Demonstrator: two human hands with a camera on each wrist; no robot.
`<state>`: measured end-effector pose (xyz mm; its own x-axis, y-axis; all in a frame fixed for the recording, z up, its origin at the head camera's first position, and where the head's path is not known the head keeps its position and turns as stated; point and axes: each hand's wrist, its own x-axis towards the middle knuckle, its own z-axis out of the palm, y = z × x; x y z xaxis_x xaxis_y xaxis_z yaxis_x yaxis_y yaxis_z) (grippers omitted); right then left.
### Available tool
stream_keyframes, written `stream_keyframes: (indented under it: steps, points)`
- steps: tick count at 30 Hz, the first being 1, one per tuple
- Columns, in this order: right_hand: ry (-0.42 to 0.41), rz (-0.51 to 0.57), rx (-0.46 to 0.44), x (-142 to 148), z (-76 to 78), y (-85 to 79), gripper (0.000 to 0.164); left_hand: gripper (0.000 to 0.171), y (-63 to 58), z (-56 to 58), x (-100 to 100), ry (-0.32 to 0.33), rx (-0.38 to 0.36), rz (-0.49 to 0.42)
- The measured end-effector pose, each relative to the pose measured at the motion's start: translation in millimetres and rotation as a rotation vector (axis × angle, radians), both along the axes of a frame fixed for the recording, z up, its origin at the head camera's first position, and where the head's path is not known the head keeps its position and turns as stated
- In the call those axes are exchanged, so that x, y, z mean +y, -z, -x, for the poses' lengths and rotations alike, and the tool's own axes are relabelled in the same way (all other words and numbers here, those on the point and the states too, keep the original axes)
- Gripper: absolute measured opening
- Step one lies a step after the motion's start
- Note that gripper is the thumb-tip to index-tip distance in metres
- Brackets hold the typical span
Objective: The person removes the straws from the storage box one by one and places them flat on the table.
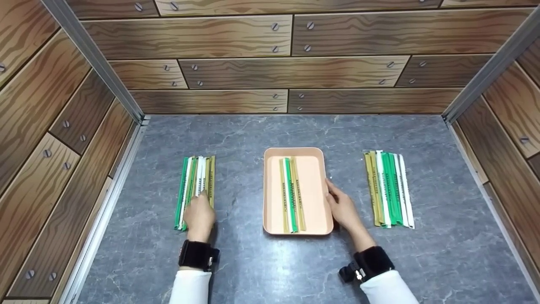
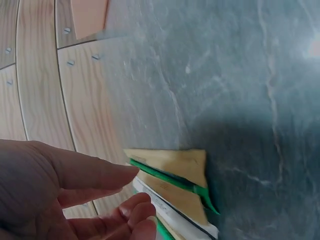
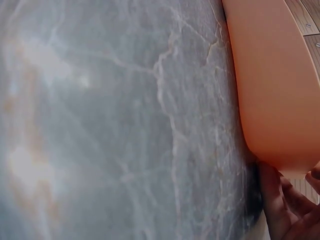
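Long slim wrapped sticks in green, white and gold lie side by side as a bundle on the left. My left hand is over the near half of this bundle. In the left wrist view the thumb and fingertips stand slightly apart beside the end of a white stick; contact is unclear. My right hand holds the right edge of a peach tray, fingers against its outer wall. Inside the tray lie gold sticks and a green stick, roughly parallel.
Another bundle of gold, green and white sticks lies right of the tray. Wood-patterned panels stand at the back and both sides of the grey marbled tabletop.
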<state>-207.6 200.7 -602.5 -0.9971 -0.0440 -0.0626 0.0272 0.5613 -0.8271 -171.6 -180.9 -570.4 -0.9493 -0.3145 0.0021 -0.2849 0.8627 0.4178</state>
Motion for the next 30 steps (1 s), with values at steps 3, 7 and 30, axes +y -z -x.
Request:
stream_keyframes:
  steps: [3,7,30]
  points:
    - [-0.001,0.001,0.002,-0.5,-0.1,1.0,0.049,0.032,-5.0,-2.1,8.0,0.027,0.034,0.012]
    - [-0.002,-0.003,-0.006,-1.5,-0.6,0.9,0.049,0.034,-15.8,-3.3,25.2,0.096,0.072,0.005]
    - [-0.002,0.167,-0.006,6.0,-5.9,-0.5,0.048,0.048,-29.8,14.4,168.4,0.506,-0.079,-0.189]
